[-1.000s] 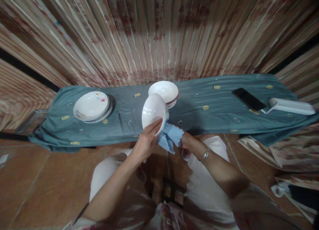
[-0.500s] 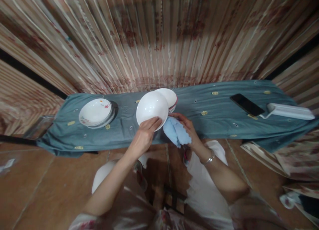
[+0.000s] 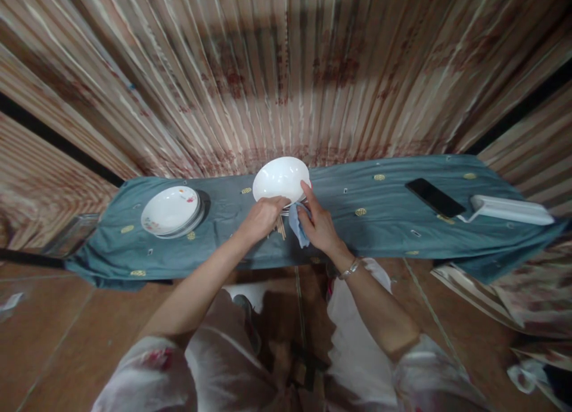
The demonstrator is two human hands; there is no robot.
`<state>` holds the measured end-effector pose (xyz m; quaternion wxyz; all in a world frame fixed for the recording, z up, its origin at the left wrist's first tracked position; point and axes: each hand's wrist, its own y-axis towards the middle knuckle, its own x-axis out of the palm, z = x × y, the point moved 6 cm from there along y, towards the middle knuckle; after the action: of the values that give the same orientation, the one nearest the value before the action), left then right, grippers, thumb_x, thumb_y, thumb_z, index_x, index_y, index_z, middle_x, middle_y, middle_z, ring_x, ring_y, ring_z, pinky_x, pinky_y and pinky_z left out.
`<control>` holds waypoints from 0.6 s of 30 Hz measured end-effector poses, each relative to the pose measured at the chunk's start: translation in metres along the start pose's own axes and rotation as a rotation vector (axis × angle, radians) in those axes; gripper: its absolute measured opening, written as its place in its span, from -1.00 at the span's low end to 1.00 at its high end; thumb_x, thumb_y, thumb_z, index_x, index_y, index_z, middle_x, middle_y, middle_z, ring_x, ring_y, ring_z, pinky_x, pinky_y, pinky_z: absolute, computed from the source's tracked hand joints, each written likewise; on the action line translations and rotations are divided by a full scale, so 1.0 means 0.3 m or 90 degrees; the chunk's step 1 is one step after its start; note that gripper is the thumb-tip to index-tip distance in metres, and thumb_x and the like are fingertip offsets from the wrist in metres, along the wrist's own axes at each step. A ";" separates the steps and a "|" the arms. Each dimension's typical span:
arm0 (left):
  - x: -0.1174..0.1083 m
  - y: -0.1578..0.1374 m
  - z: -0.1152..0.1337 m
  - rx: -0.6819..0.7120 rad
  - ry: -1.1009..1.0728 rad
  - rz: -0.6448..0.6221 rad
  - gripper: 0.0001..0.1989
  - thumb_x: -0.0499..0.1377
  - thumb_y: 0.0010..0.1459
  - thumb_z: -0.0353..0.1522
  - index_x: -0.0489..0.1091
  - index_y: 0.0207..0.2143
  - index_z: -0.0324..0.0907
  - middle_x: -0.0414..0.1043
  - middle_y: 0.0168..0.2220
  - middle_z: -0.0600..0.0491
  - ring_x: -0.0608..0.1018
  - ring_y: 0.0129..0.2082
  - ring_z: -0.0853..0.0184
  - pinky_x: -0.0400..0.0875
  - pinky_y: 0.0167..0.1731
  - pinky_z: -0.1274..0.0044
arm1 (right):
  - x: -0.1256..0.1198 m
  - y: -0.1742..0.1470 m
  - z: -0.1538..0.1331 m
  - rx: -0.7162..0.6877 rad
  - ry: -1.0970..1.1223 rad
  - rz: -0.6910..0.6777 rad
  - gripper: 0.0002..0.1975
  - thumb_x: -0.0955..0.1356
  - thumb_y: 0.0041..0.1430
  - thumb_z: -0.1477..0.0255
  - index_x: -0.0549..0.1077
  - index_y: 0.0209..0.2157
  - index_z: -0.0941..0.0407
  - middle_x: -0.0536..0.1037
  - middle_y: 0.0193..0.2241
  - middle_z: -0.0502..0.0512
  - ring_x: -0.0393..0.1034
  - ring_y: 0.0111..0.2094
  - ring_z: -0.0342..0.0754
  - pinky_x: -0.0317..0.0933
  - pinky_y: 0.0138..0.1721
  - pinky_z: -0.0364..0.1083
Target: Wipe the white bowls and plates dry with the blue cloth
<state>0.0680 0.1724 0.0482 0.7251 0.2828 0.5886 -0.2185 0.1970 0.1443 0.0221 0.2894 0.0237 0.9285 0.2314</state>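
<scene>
A white bowl (image 3: 280,177) is tilted toward me above a stack of bowls that it mostly hides. My left hand (image 3: 263,219) is closed on the bowl's near rim. At the bowl's right edge, my right hand (image 3: 318,224) grips a light blue cloth (image 3: 297,226), with one finger stretched along the rim. Below the bowl, between my hands, the ends of several thin wooden chopsticks (image 3: 280,228) stick out onto the tablecloth.
A stack of white plates (image 3: 170,211) with floral marks stands at the left on the green tablecloth (image 3: 223,221). Toward the right lie a black phone (image 3: 435,199) and a long white object (image 3: 512,211). Pleated curtains (image 3: 286,72) hang close behind the table.
The bowl has moved right and away from me, over the stack. My right hand has brought the cloth left to the bowl's edge. The chopsticks have come into sight.
</scene>
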 end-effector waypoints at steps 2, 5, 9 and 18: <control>0.007 0.021 -0.005 -0.006 0.025 -0.036 -0.67 -0.04 0.24 -0.53 0.41 -0.04 -0.26 0.55 -0.12 -0.14 0.59 -0.10 0.17 0.45 -0.10 0.43 | 0.009 0.011 0.029 0.014 -0.005 0.009 -0.42 0.16 0.33 0.35 0.02 0.34 0.10 0.57 -0.26 0.13 0.49 -0.38 0.01 0.37 -0.22 -0.02; 0.017 0.041 -0.014 -0.021 0.050 -0.075 -0.65 -0.05 0.24 -0.53 0.40 -0.01 -0.24 0.55 -0.10 -0.13 0.58 -0.08 0.20 0.44 -0.11 0.46 | 0.022 0.020 0.064 0.036 -0.001 0.017 -0.43 0.17 0.32 0.34 0.05 0.33 0.13 0.56 -0.27 0.14 0.49 -0.37 0.03 0.37 -0.23 -0.01; 0.035 0.060 -0.025 -0.036 0.064 -0.110 -0.64 -0.05 0.24 -0.53 0.40 0.01 -0.22 0.56 -0.09 -0.12 0.59 -0.08 0.22 0.45 -0.10 0.48 | 0.032 0.026 0.092 0.048 0.022 0.025 -0.43 0.19 0.30 0.34 0.09 0.31 0.14 0.56 -0.17 0.20 0.50 -0.32 0.05 0.37 -0.18 0.00; 0.073 0.102 -0.040 -0.053 0.086 -0.173 -0.56 0.03 0.15 -0.58 0.38 0.07 -0.22 0.58 -0.11 -0.15 0.62 -0.10 0.21 0.44 -0.11 0.51 | 0.041 0.042 0.147 0.093 0.039 0.017 -0.43 0.19 0.29 0.34 0.11 0.30 0.18 0.59 -0.22 0.19 0.52 -0.28 0.09 0.37 -0.13 0.04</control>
<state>0.0837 0.2036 0.0297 0.6585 0.1845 0.6775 -0.2707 0.2099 0.1762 -0.0110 0.2550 0.0497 0.9511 0.1673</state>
